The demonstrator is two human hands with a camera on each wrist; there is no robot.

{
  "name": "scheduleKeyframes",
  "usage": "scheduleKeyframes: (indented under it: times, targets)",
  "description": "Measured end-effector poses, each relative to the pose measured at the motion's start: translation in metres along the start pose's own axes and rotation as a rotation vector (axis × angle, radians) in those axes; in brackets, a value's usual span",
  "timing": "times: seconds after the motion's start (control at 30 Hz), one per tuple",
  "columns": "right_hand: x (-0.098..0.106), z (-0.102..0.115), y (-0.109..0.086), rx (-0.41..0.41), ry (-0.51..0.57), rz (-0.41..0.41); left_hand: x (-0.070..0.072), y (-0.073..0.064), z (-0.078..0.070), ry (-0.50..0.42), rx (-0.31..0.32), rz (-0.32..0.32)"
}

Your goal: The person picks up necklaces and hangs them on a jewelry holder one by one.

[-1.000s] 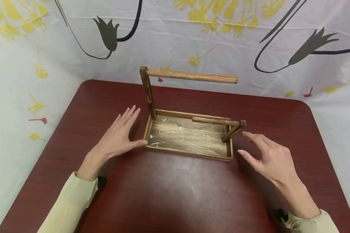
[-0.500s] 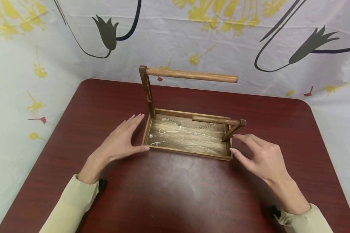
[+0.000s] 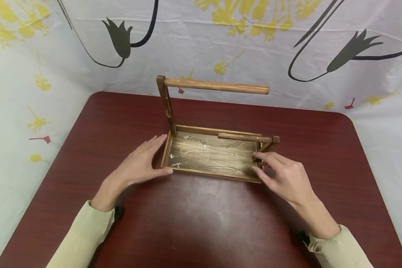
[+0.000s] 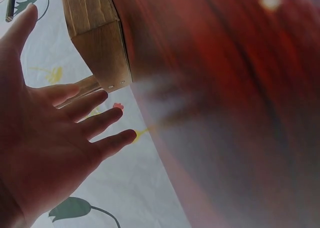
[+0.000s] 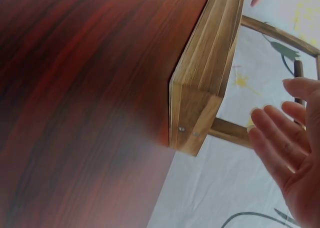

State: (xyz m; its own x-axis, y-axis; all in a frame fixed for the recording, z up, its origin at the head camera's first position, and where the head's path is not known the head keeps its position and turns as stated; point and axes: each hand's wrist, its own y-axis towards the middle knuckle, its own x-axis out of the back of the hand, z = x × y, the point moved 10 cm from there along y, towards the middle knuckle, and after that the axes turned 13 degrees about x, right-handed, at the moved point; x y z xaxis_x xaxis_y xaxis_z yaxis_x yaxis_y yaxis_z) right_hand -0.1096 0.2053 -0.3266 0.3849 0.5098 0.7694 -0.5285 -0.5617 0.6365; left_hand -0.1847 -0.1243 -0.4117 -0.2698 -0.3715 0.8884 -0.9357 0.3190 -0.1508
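Observation:
A brown wooden jewelry stand stands on the table, its shallow tray (image 3: 214,175) under two T-style arms. Several thin necklaces (image 3: 217,152) lie in the tray, with a chunkier chain necklace (image 3: 217,145) along the back. Beside the tray's left end is my left hand (image 3: 134,165), fingers extended along the side and thumb at the front corner; contact is hard to tell. My right hand (image 3: 289,180) reaches over the right end, thumb and index finger apart near the short post. Both wrist views show relaxed fingers and the tray's wooden end (image 4: 102,55), with nothing held.
The tall arm's bar (image 3: 217,85) rises from the left end and extends right. A lower bar (image 3: 246,137) extends left from the short right post. The dark red table (image 3: 201,223) meets a white flower-patterned cloth (image 3: 187,41) behind.
My right hand has moved left, from beside the tray to over its right end. The left hand has shifted slightly closer to the tray's left end. The stand stays in place.

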Motion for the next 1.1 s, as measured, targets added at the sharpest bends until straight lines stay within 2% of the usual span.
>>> scheduleKeyframes:
  times: [0.13, 0.3, 0.4, 0.53, 0.63, 0.77, 1.1]
  targets:
    - [-0.007, -0.004, 0.001, -0.055, 0.028, 0.023, -0.001, 0.0, -0.002, 0.004, -0.019, -0.001]
    - [-0.015, -0.008, 0.001, -0.127, 0.057, 0.058, -0.007, 0.0, -0.002, 0.012, 0.0, 0.049]
    - [-0.02, -0.009, 0.002, -0.153, 0.091, 0.05, -0.012, 0.0, -0.001, 0.023, 0.015, 0.083]
    - [-0.025, -0.01, 0.004, -0.173, 0.141, 0.014, -0.012, 0.001, -0.001, 0.028, 0.021, 0.087]
    - [-0.03, -0.011, 0.005, -0.184, 0.171, -0.008, -0.011, 0.002, -0.002, 0.008, 0.033, 0.099]
    - [-0.04, -0.013, 0.007, -0.212, 0.195, 0.002, -0.01, 0.001, -0.005, -0.054, 0.04, 0.12]
    - [-0.058, -0.02, 0.01, -0.286, 0.211, 0.031, -0.004, 0.004, -0.009, -0.131, 0.017, 0.066]
